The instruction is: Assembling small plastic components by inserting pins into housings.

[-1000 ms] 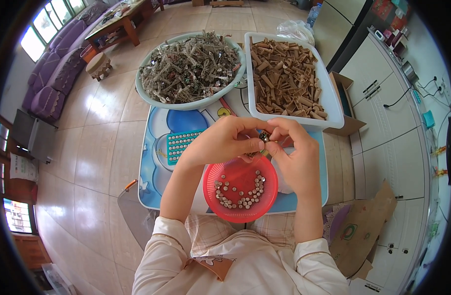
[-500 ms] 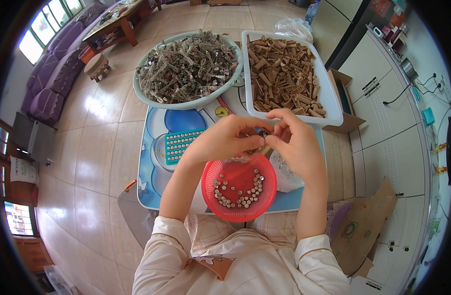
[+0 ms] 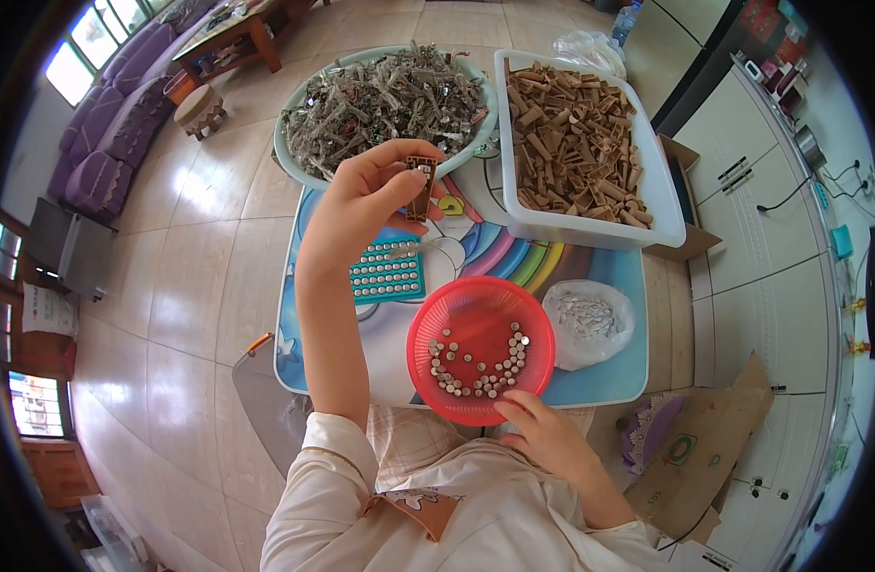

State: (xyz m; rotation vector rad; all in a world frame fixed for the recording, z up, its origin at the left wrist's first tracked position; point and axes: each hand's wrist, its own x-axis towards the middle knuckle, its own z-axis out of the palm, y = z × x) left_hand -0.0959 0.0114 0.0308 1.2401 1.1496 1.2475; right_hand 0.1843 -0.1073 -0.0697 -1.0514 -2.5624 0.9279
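My left hand [image 3: 366, 195] is raised at the near edge of the round tub, its fingers closed on a narrow brown casing [image 3: 419, 195]. A small silvery piece shows near the casing's upper end, beside my thumb. My right hand [image 3: 542, 434] is low at the near right rim of the red plastic basket [image 3: 432, 381], its fingers apart. Whether they touch the rim I cannot tell. Several small round silver button cells [image 3: 514, 357] lie in the basket. Partly under my left forearm is a teal tray [image 3: 420, 286] with rows of similar discs.
A pale green round tub [image 3: 287, 157] heaped with clear plastic strips stands at the back left. Beside it, a white rectangular bin [image 3: 590, 227] holds brown casings. A clear plastic bag [image 3: 561, 355] of small silvery pieces lies right of the basket. Flattened cardboard [image 3: 709, 448] leans at the right.
My hands were together above the basket and have parted. The left went up and left with the brown casing; the right came down to the basket's near rim. The view shifted slightly.
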